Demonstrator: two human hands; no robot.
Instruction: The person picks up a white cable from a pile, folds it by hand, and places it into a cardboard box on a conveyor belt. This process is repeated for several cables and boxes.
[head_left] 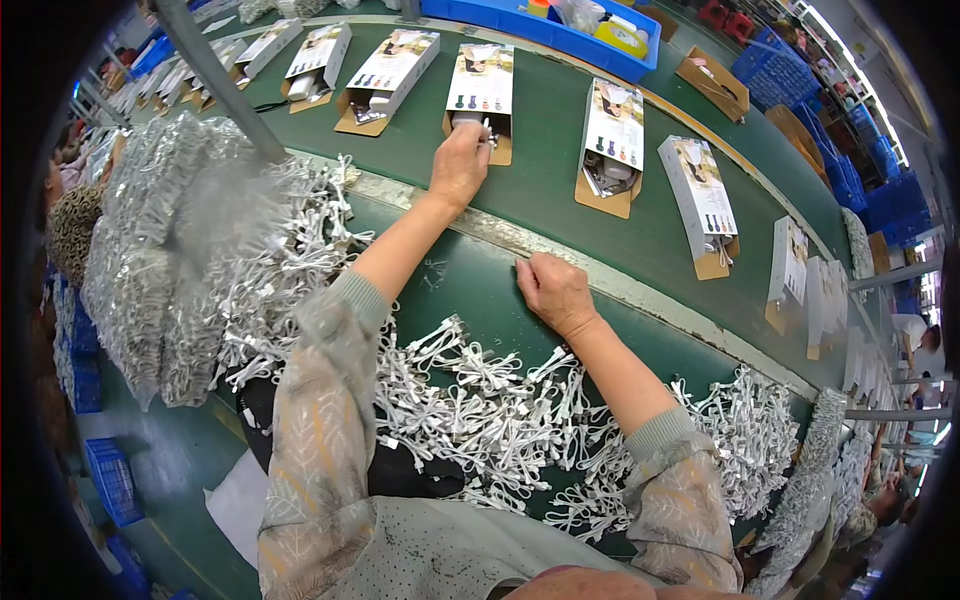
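Observation:
My left hand (460, 168) reaches over the belt to the open lower end of a white printed box (482, 85). Its fingers are closed on a short white cable (487, 128), partly hidden by them, at the mouth of the box. Inside that opening a white item shows in part. My right hand (555, 293) rests closed by the near rail of the belt; whatever is in its fingers, if anything, is hidden. Between my forearms spreads a large heap of bundled white cables (490, 410) on the green tabletop (440, 270).
More open boxes (612, 135) lie in a row along the green conveyor belt (540, 150). Clear plastic bags of cables (170, 250) are piled at left. A blue tray (550, 35) with tape stands beyond the belt. A metal post (215, 75) rises at upper left.

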